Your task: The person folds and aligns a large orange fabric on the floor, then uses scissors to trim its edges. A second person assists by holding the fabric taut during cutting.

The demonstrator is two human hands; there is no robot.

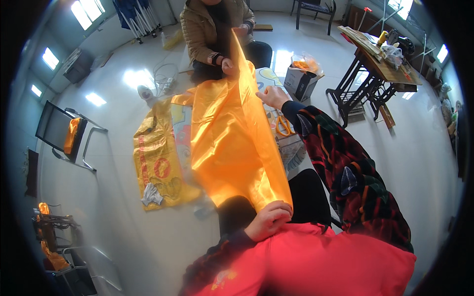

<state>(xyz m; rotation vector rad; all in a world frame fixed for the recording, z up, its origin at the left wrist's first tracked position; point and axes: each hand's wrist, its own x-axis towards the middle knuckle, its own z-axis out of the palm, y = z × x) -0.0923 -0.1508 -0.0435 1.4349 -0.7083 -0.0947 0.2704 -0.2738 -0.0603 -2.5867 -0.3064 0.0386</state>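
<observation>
Fabric, orange satin [232, 148]: left hand [269, 219] pinching near corner, right hand [273, 96] pinching far edge; best kept taut, edges aligned with co-worker's hands [228, 65].

The stretched orange fabric [232, 143] fills the middle, blocking any straight pass from left to right. Far behind it sits another person [212, 29], closing that end. Right of the fabric, scissors [284, 126] lie on the mat [291, 148], with a cardboard box [301, 79] beyond. The left floor [113, 207] is open past the yellow sack [158, 163] (a crumpled white scrap [151, 196] lies on it).
</observation>
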